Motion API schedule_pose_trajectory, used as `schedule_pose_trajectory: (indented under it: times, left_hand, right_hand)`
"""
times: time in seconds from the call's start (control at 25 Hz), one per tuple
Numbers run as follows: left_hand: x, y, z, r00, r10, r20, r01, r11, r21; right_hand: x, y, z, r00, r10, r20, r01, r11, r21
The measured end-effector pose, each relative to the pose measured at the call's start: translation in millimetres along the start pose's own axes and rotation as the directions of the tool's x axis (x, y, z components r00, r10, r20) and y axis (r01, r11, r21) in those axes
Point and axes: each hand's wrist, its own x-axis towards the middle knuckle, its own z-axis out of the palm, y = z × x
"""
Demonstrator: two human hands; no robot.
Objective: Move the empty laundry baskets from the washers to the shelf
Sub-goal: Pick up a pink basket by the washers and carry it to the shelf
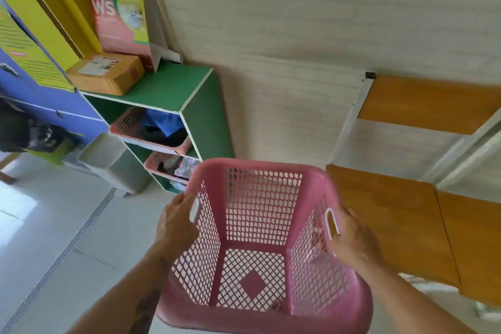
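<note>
An empty pink lattice laundry basket point(260, 214) is held in front of me, its open top facing me. My left hand point(176, 225) grips its left side at the handle slot. My right hand point(352, 241) grips the right handle slot. A wooden shelf on a white metal frame point(393, 222) stands just right of the basket, with a higher board point(423, 103) above it.
A green cubby unit point(200, 106) against the white wall holds two pink baskets point(130, 127) with items; a cardboard parcel point(108, 73) and a red-green box point(119, 11) sit on top. A grey bin point(116, 163) stands beside it. Pale tiled floor lies at the left.
</note>
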Motion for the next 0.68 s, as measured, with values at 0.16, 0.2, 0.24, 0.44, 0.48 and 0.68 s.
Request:
schedule_pose_trajectory:
  times: [0.16,0.2,0.24,0.44,0.48,0.68]
  left_hand:
    - [71,-21,48,0.995,-0.080,0.062,0.080,0.997,0.006]
    - [88,-29,59,0.993,-0.099,0.058,0.099,0.995,0.008]
    - [108,-37,73,0.991,-0.116,0.062,0.115,0.993,0.014]
    - [188,-66,148,0.984,-0.172,0.054,0.174,0.983,-0.050]
    - [199,-71,164,0.979,-0.195,0.058,0.199,0.978,-0.064]
    - [228,-93,230,0.955,-0.278,0.105,0.295,0.928,-0.226]
  right_hand:
    - [63,-1,53,0.994,0.073,0.076,-0.075,0.997,0.031]
    - [79,-3,65,0.991,0.091,0.097,-0.096,0.994,0.044]
    - [96,-5,79,0.987,0.117,0.113,-0.124,0.991,0.055]
    - [171,-4,135,0.953,0.249,0.169,-0.268,0.959,0.094]
    - [183,-2,145,0.946,0.270,0.181,-0.292,0.950,0.111]
    - [220,9,196,0.928,0.324,0.185,-0.353,0.921,0.162]
